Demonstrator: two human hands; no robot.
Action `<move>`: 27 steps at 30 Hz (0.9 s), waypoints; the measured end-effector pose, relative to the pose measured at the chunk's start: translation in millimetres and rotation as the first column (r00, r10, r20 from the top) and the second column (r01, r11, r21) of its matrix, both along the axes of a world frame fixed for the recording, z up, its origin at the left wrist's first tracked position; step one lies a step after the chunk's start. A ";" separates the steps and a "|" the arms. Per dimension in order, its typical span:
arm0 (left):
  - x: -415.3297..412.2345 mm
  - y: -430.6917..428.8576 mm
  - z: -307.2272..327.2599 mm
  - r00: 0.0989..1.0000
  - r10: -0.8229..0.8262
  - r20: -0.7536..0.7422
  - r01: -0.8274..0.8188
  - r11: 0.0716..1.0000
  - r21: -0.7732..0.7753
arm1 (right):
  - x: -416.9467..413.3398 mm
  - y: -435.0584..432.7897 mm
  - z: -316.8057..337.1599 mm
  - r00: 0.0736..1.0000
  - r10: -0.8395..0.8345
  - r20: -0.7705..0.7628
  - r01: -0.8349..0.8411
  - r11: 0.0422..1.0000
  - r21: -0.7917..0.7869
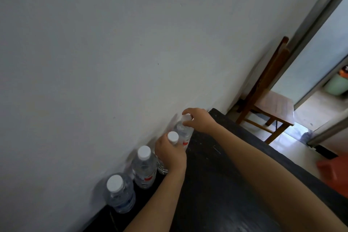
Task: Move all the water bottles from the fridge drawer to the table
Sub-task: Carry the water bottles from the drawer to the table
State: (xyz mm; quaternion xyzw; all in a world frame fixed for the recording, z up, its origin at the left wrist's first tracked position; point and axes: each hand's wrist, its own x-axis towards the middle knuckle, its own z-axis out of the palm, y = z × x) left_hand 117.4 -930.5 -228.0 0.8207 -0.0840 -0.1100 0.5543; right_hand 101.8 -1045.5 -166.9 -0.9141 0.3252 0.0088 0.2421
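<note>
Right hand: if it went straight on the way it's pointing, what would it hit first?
The right hand is pinching the cap of the farthest bottle, so that comes first. Just past it is the white wall; the gap looks small, but depth is unclear.

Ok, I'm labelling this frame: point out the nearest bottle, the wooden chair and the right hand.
nearest bottle (121, 195), head view, clear body.
wooden chair (275, 103), head view, seat.
right hand (201, 120), head view, back of hand.
</note>
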 end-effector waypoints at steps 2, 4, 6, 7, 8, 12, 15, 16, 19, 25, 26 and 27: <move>3.4 -0.2 -0.1 1.000 0.030 0.004 -0.030 0.999 -0.026 | -2.3 0.1 0.4 1.000 -0.003 0.005 0.003 1.000 -0.002; 6.6 -0.3 2.6 0.999 0.043 0.012 -0.042 0.999 -0.028 | -2.5 1.6 -0.3 1.000 0.003 0.002 -0.003 1.000 0.000; 7.4 0.7 6.8 0.999 0.027 0.026 -0.027 1.000 0.000 | -1.9 4.2 -2.1 1.000 -0.007 0.010 0.007 1.000 0.000; 7.0 1.8 8.7 0.999 0.018 0.032 -0.018 1.000 0.012 | -2.4 6.1 -3.6 1.000 -0.021 0.020 0.021 1.000 0.003; 6.4 2.4 12.3 0.999 0.012 0.038 -0.013 1.000 0.012 | -3.2 7.6 -4.1 0.999 -0.039 0.032 0.039 0.999 0.007; 9.5 3.0 23.7 0.999 -0.033 0.035 0.031 0.998 0.050 | -11.9 17.3 -3.0 0.992 -0.108 0.058 0.104 0.993 0.059; 9.3 6.9 30.2 0.994 -0.099 0.046 0.097 0.994 0.051 | -25.8 29.3 6.2 0.986 -0.135 0.098 0.129 0.989 0.070; 6.0 11.2 34.1 0.989 -0.129 0.070 0.127 0.992 0.025 | -34.2 34.8 10.6 0.984 -0.137 0.113 0.132 0.990 0.059; -4.7 28.3 42.8 0.970 -0.216 0.114 0.221 0.975 -0.035 | -64.2 50.0 20.0 0.982 -0.138 0.128 0.138 0.990 0.009; -25.7 81.3 56.3 0.865 -0.489 0.116 0.499 0.863 -0.084 | -137.0 87.4 33.5 0.983 -0.147 0.109 0.153 0.987 -0.051; -28.2 91.3 57.5 0.852 -0.514 0.094 0.521 0.850 -0.074 | -147.3 93.9 34.9 0.982 -0.151 0.110 0.158 0.986 -0.057; -31.9 103.3 58.8 0.844 -0.530 0.084 0.535 0.843 -0.055 | -159.5 102.7 36.3 0.981 -0.154 0.115 0.161 0.985 -0.062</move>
